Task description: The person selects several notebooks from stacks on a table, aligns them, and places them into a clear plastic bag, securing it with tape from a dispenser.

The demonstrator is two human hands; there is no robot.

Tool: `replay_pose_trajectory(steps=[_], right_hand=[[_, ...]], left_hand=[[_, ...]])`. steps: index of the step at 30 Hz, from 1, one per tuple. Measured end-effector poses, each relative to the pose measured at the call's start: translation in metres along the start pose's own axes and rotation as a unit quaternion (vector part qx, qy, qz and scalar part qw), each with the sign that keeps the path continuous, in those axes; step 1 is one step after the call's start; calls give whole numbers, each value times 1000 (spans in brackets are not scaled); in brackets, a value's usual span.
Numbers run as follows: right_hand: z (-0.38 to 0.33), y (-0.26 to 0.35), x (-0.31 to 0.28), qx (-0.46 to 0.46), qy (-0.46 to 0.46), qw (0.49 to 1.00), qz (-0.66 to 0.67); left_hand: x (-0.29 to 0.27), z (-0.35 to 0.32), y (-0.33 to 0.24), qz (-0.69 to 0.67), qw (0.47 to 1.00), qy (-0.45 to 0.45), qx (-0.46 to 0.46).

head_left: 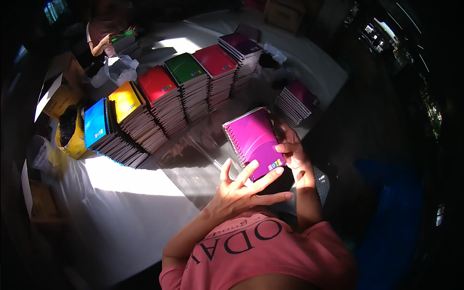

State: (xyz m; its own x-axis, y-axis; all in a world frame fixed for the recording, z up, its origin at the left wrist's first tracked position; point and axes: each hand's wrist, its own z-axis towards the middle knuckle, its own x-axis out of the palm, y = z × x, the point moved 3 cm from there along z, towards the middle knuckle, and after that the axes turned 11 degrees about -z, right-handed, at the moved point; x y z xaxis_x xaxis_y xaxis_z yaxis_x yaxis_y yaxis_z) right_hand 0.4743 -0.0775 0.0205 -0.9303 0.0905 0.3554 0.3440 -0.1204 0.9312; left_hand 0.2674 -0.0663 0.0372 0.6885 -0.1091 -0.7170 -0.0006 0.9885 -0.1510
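A spiral-bound notebook with a magenta-purple cover [251, 137] is held up in front of my chest, tilted, its coil on the left. My right hand [293, 149] grips its right edge, thumb on the cover and the other fingers partly hidden behind. My left hand [241, 189] is open with fingers spread, and its fingertips meet the notebook's lower edge and cover. Beneath it on the table lies clear plastic film [195, 157].
Tall notebook stacks curve across the white table [145, 208]: blue [96, 123], yellow [126, 102], red [157, 84], green [183, 67], pink [215, 60], dark purple [240, 43]. A shorter purple stack [297, 99] stands right. Another person [104, 36] holds notebooks at the far left. A yellow container [71, 137] stands left.
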Motion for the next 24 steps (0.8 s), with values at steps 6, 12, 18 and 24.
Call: replay_pose_trajectory(steps=[6, 12, 18, 24], right_hand=[[15, 115, -138, -10, -89, 981, -170], [53, 116, -250, 123, -173, 921, -326], [68, 104, -266, 161, -162, 859, -458], [92, 127, -172, -195, -295, 691, -631]], left_hand=[[26, -8, 32, -40, 965, 14, -260], [40, -77, 36, 11, 888, 97, -449], [21, -132, 20, 61, 803, 73, -589], [-8, -161, 25, 52, 773, -51, -630]])
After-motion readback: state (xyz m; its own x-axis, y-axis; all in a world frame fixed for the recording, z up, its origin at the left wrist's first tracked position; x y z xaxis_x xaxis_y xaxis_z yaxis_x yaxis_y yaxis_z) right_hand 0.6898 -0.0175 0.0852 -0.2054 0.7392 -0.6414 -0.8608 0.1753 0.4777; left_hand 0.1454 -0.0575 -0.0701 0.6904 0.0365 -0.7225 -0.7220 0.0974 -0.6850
